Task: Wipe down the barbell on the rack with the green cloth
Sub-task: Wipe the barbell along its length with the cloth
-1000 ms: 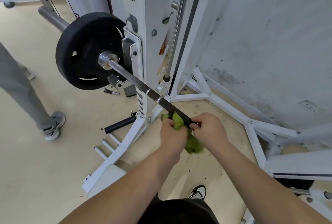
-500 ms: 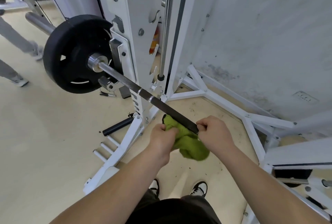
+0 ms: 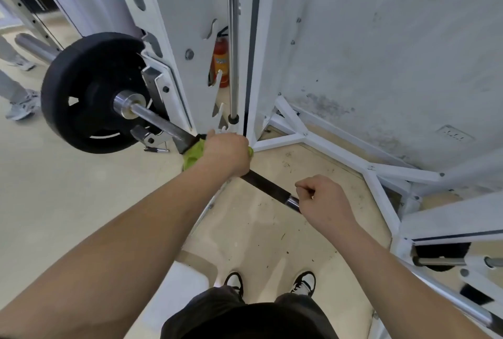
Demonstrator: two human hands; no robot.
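Barbell (image 3: 265,186) is lying on the white rack (image 3: 174,39), slanting from the black plate (image 3: 87,88) at centre left down to mid-frame. I am squeezing the green cloth (image 3: 192,155) round its shaft with my left hand (image 3: 226,152), right by the rack, while my right hand (image 3: 325,202) is gripping bare bar lower right. Wiping seems under way; next I am needing a firm slide along the shaft.
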